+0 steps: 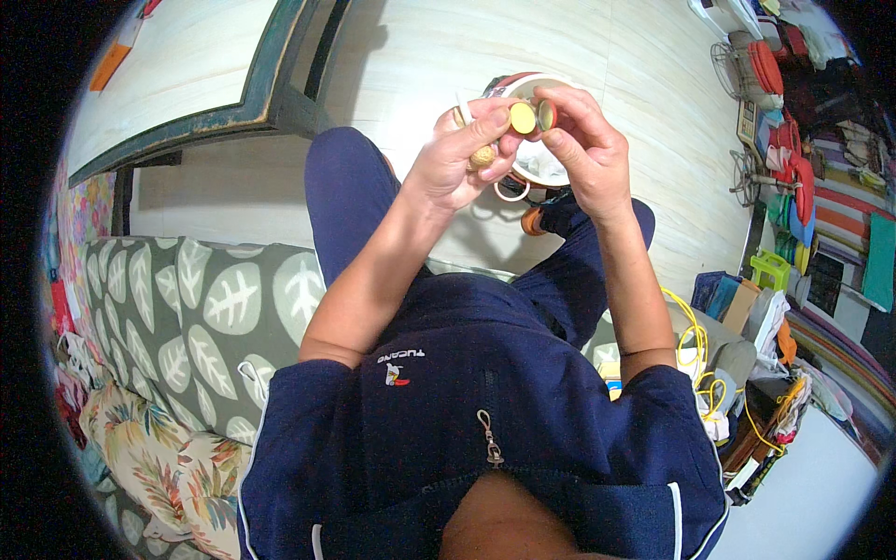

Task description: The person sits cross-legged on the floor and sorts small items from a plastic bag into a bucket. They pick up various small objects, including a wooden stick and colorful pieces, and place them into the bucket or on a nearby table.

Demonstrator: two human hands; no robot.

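Note:
My left hand (446, 161) is raised above the bin and pinches a small round tin with a yellow face (523, 118) between thumb and fingers. A thin white stick (463, 106) pokes up between the fingers of that hand, and a gold-coloured ring-like piece (483, 157) shows at them. Right beside the tin, my right hand (595, 154) grips a small round lid with a reddish rim (547, 115) by its edge, inner side toward the tin. The two pieces are apart by a narrow gap. My fingers partly cover both.
Below my hands, between my knees, stands a round white bin (511, 187) with a light liner. A dark wooden-framed table (201, 126) is at the left. I sit on a leaf-patterned sofa (187, 308). Yellow cord (695, 341) and cluttered shelves (793, 168) line the right side.

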